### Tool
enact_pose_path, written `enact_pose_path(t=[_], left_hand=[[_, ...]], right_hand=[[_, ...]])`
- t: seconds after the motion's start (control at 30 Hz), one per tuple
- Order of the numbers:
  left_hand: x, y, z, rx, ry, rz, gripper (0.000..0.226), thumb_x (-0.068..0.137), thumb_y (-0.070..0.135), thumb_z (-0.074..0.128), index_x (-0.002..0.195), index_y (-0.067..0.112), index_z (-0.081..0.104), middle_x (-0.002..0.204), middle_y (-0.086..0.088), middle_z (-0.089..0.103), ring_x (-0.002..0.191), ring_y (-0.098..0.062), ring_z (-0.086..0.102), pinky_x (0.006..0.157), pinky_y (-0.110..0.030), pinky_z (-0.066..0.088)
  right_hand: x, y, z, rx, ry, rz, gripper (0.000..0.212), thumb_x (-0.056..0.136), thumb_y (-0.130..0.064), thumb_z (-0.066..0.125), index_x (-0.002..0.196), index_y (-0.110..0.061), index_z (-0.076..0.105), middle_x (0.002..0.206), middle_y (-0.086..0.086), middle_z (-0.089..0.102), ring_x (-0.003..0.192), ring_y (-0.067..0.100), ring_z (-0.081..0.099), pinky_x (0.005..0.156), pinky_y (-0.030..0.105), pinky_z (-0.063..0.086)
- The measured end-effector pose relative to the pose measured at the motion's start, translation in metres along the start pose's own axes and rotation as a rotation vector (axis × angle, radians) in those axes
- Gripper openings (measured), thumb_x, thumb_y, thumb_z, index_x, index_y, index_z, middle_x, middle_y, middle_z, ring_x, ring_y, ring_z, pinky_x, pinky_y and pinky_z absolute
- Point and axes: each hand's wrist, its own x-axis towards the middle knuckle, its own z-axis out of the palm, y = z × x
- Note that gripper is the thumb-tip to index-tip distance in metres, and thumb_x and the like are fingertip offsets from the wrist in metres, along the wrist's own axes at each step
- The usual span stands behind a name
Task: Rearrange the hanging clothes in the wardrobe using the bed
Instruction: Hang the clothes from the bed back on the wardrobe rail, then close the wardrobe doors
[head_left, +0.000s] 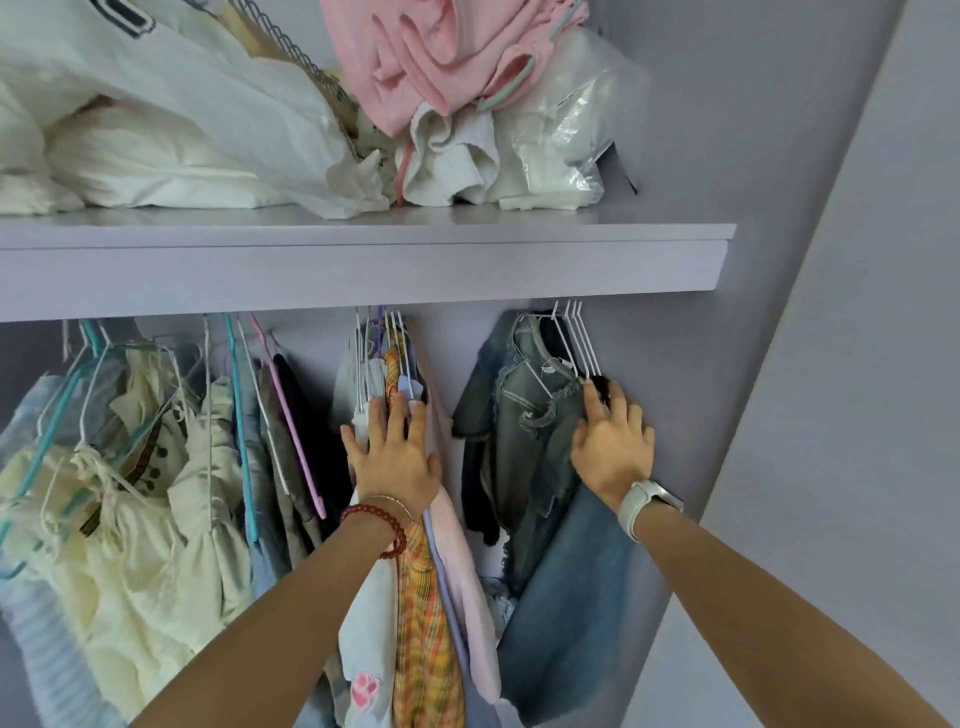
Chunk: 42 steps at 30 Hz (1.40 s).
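Head view: L hand (396, 462), fingers spread flat, presses on middle bunch of hanging clothes w/ orange plaid shirt (423, 613). R hand (613, 441) rests straight-fingered on blue denim garments (524, 415) at white wire hangers (574, 338), under lilac wardrobe shelf (363, 270).

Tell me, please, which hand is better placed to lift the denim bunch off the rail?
Probably the right hand: it rests on the denim bunch by its white hangers. The left hand presses the plaid bunch.
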Motion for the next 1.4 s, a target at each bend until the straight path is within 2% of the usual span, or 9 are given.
enact_pose_path(t=[0.23,0.37,0.5,0.7,0.8,0.9,1.0,1.13,1.4], left_hand=[[-0.060,0.024,-0.044,-0.178,0.088,0.268,0.055,0.093,0.032,0.033,0.145,0.018,0.023,0.153,-0.005,0.014,0.142,-0.025,0.005,0.113,-0.051,0.008],[-0.101,0.064,-0.065,-0.354,0.112,0.491,0.056,0.089,0.031,0.032,0.142,0.013,0.032,0.150,-0.010,0.026,0.140,-0.027,0.018,0.111,-0.046,0.017],[-0.143,0.125,-0.102,-0.558,0.199,0.768,0.051,0.082,0.025,0.035,0.124,0.002,0.054,0.130,-0.020,0.051,0.121,-0.038,0.048,0.097,-0.052,0.038],[-0.201,0.224,-0.178,-0.786,0.371,1.086,0.050,0.084,0.023,0.037,0.129,0.005,0.048,0.134,-0.019,0.047,0.123,-0.032,0.045,0.095,-0.042,0.041],[-0.224,0.260,-0.208,-0.868,0.441,1.145,0.051,0.085,0.023,0.038,0.133,0.007,0.044,0.139,-0.018,0.041,0.127,-0.029,0.039,0.097,-0.037,0.037],[-0.237,0.282,-0.222,-0.839,0.460,1.177,0.053,0.085,0.026,0.038,0.135,0.010,0.041,0.142,-0.017,0.038,0.129,-0.030,0.037,0.097,-0.038,0.037],[-0.242,0.288,-0.225,-0.816,0.405,1.173,0.057,0.086,0.031,0.034,0.139,0.013,0.038,0.146,-0.015,0.033,0.133,-0.032,0.034,0.100,-0.040,0.034],[-0.246,0.274,-0.233,-0.915,0.386,1.130,0.058,0.087,0.036,0.032,0.142,0.017,0.034,0.150,-0.009,0.027,0.136,-0.023,0.027,0.105,-0.032,0.025],[-0.268,0.219,-0.261,-1.284,0.432,1.053,0.054,0.087,0.035,0.047,0.136,0.026,0.027,0.138,0.002,0.032,0.131,-0.011,0.032,0.108,-0.016,0.023]], right_hand=[[-0.096,0.009,-0.070,0.028,0.092,0.001,0.050,0.094,-0.022,0.034,0.143,-0.014,0.028,0.149,0.013,0.025,0.137,0.030,0.020,0.108,0.044,0.021],[-0.169,0.032,-0.120,0.106,0.334,-0.050,0.050,0.081,-0.022,0.030,0.119,-0.004,0.057,0.121,0.020,0.055,0.113,0.039,0.052,0.088,0.048,0.044],[-0.226,0.071,-0.183,0.100,0.515,-0.060,0.042,0.083,-0.014,0.033,0.115,-0.003,0.058,0.115,0.018,0.056,0.107,0.026,0.046,0.083,0.039,0.046],[-0.289,0.122,-0.281,-0.067,0.797,-0.077,0.039,0.078,-0.004,0.036,0.111,-0.005,0.057,0.110,0.018,0.054,0.096,0.025,0.045,0.077,0.036,0.043],[-0.302,0.150,-0.314,-0.108,0.922,0.068,0.044,0.079,-0.005,0.036,0.120,-0.005,0.048,0.117,0.017,0.049,0.101,0.026,0.044,0.084,0.038,0.038],[-0.298,0.166,-0.321,0.144,0.794,0.253,0.049,0.089,-0.010,0.034,0.137,-0.002,0.032,0.130,0.018,0.045,0.118,0.027,0.042,0.099,0.032,0.032],[-0.295,0.165,-0.311,0.389,0.660,0.274,0.050,0.088,-0.027,0.027,0.134,-0.011,0.036,0.114,0.004,0.059,0.095,0.022,0.058,0.083,0.034,0.045],[-0.309,0.153,-0.306,0.426,0.776,0.156,0.042,0.089,-0.024,0.029,0.125,-0.017,0.050,0.066,-0.013,0.051,0.052,0.007,0.042,0.056,0.018,0.035],[-0.322,0.096,-0.293,0.416,0.853,-0.317,0.037,0.096,-0.021,0.035,0.122,-0.005,0.055,0.077,0.000,0.057,0.068,0.008,0.049,0.066,0.014,0.041]])
